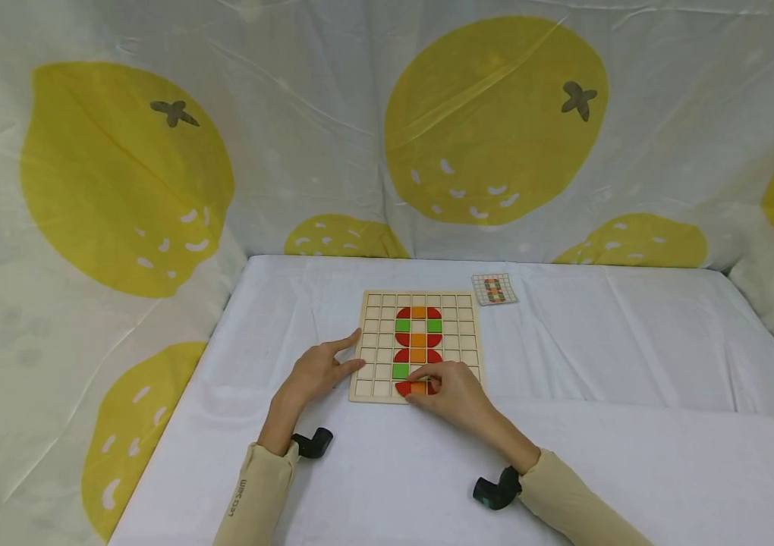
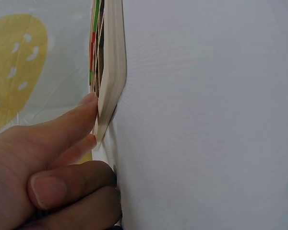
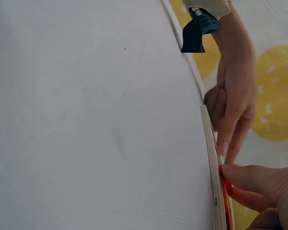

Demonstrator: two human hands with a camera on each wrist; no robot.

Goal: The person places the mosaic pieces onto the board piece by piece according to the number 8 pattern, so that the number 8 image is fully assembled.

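Observation:
A square wooden grid board [image 1: 376, 345] lies on the table with red, orange and green tiles forming a figure-eight pattern. My right hand [image 1: 455, 394] is over its near edge. Between thumb and fingertips it pinches a red tile [image 1: 403, 388] with a rounded side, at the bottom left of the pattern; in the right wrist view this red tile [image 3: 228, 184] is partly hidden by the fingers. My left hand [image 1: 319, 370] touches the board's left edge with extended thumb and index finger. Its other fingers are curled below, as the left wrist view shows.
A small card [image 1: 494, 289] printed with a similar coloured pattern lies beyond the board's top right corner. White cloth covers the table [image 1: 605, 341]. A curtain printed with lemons [image 1: 496, 121] hangs behind and at the sides.

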